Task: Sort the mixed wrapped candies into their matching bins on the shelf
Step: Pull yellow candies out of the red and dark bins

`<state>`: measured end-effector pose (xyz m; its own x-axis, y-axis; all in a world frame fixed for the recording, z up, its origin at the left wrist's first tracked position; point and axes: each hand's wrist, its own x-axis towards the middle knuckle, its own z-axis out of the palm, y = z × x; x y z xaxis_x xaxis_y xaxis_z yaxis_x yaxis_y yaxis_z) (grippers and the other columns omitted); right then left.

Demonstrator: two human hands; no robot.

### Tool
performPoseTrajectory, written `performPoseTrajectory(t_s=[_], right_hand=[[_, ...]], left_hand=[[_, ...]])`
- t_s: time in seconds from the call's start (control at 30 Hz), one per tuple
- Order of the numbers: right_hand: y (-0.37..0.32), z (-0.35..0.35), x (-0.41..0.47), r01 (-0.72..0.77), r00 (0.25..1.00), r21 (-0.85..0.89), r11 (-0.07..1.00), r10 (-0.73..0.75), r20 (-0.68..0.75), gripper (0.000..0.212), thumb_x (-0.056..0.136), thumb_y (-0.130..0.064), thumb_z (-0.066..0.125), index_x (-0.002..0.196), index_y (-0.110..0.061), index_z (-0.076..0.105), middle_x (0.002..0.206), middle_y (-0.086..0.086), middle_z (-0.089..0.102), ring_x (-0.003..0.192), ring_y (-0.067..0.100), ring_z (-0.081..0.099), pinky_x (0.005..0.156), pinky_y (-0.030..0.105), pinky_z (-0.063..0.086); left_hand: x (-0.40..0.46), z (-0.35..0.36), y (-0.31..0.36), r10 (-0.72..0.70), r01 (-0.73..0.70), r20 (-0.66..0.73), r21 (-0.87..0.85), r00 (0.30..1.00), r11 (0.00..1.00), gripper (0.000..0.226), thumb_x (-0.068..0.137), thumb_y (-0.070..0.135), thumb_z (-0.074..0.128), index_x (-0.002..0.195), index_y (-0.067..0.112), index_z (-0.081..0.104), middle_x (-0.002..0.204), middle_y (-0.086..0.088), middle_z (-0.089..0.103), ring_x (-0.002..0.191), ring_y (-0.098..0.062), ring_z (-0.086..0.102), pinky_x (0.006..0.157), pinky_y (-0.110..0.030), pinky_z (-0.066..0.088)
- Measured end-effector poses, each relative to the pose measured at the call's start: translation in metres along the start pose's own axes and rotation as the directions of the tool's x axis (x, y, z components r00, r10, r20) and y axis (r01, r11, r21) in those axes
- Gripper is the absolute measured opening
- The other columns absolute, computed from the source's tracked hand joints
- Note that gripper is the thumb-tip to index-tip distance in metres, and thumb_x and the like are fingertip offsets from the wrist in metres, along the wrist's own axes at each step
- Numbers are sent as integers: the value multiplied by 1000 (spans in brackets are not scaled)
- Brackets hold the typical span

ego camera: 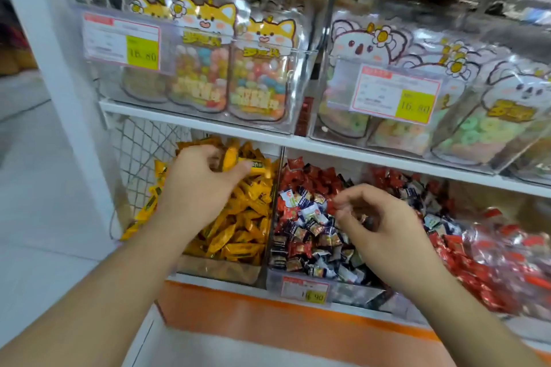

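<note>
On the lower shelf a clear bin (220, 272) holds yellow wrapped candies (238, 226). My left hand (199, 185) is over it and grips a yellow candy (256, 167) between curled fingers and thumb. The middle bin (351, 292) holds mixed red, dark blue and white wrapped candies (307, 226). My right hand (378, 217) hovers above that pile with fingers curled and pinches a small wrapped candy (362, 219), which my fingers mostly hide. Further right lies a pile of red wrapped candies (489, 265).
The white upper shelf board (298, 140) hangs low over the bins. Clear bins above it hold cat pouches (262, 68) and koala pouches (492, 116), with price tags (125, 42) in front. A wire mesh side panel (143, 152) and a white post (59, 68) close off the left.
</note>
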<state>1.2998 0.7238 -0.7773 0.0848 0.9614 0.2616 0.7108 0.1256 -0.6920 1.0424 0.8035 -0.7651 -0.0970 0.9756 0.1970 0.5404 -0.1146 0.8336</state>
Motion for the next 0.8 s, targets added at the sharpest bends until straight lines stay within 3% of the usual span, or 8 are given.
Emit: performPoseTrajectory(t_s=[0.1, 0.23, 0.43, 0.53, 0.57, 0.63, 0.7, 0.8], right_hand=[[-3, 4, -1, 34, 999, -52, 998, -35, -20, 21, 95, -13, 69, 97, -34, 70, 92, -20, 69, 79, -6, 61, 64, 7, 43], [1, 3, -2, 43, 999, -89, 995, -45, -20, 26, 94, -9, 68, 97, -35, 69, 93, -18, 68, 76, -4, 61, 62, 6, 42], [12, -6, -2, 36, 999, -96, 995, -40, -35, 28, 93, -8, 68, 97, -36, 69, 96, -22, 67, 95, -2, 61, 73, 5, 42], [25, -23, -1, 13, 998, -114, 993, -20, -60, 31, 93, -7, 67, 98, -37, 69, 100, -22, 70, 97, -3, 63, 76, 5, 43], [32, -32, 0, -16, 995, -110, 994, 5, -99, 30, 93, -8, 66, 98, -37, 70, 100, -23, 71, 94, -3, 65, 76, 7, 47], [52, -53, 2, -102, 977, -55, 993, 90, -194, 25, 96, -12, 65, 98, -36, 73, 98, -23, 73, 86, 3, 69, 82, 28, 58], [71, -69, 0, -156, 959, -6, 988, 150, -242, 24, 97, -11, 65, 97, -32, 75, 98, -19, 75, 89, 7, 71, 87, 43, 59], [93, -80, -9, -175, 966, -16, 984, 169, -197, 27, 97, -7, 64, 96, -33, 73, 98, -17, 75, 97, 6, 70, 92, 43, 58]], left_hand=[[17, -8, -22, -10, 20, -59, 168, 998, 986, 46, 92, 48, 72, 125, 17, 71, 107, 6, 71, 99, -22, 64, 74, -28, 38], [34, 3, -52, -7, -1, 17, 419, 1000, 908, 50, 91, 57, 64, 127, 21, 63, 118, -7, 68, 114, -34, 61, 98, -50, 47], [34, 10, -41, 11, -44, 120, 275, 993, 960, 67, 85, 70, 49, 144, 37, 49, 135, 1, 63, 125, -30, 58, 106, -52, 47], [24, 19, -25, 44, -92, 166, 294, 985, 951, 59, 93, 62, 53, 147, 36, 50, 142, -2, 59, 133, -31, 51, 113, -52, 41], [18, 24, -18, 73, -126, 178, 311, 981, 942, 55, 96, 57, 55, 146, 34, 52, 140, -5, 59, 133, -33, 50, 114, -51, 40], [4, 37, -4, 136, -212, 232, 343, 963, 915, 52, 98, 53, 54, 144, 28, 54, 132, -7, 60, 130, -33, 49, 112, -49, 41], [-10, 51, 11, 234, -335, 318, 316, 919, 888, 49, 100, 51, 53, 144, 30, 52, 133, 1, 58, 130, -26, 48, 111, -44, 42], [-31, 78, 32, 377, -489, 435, 178, 818, 854, 47, 103, 48, 52, 148, 38, 47, 146, 20, 46, 132, -7, 45, 111, -25, 39]])
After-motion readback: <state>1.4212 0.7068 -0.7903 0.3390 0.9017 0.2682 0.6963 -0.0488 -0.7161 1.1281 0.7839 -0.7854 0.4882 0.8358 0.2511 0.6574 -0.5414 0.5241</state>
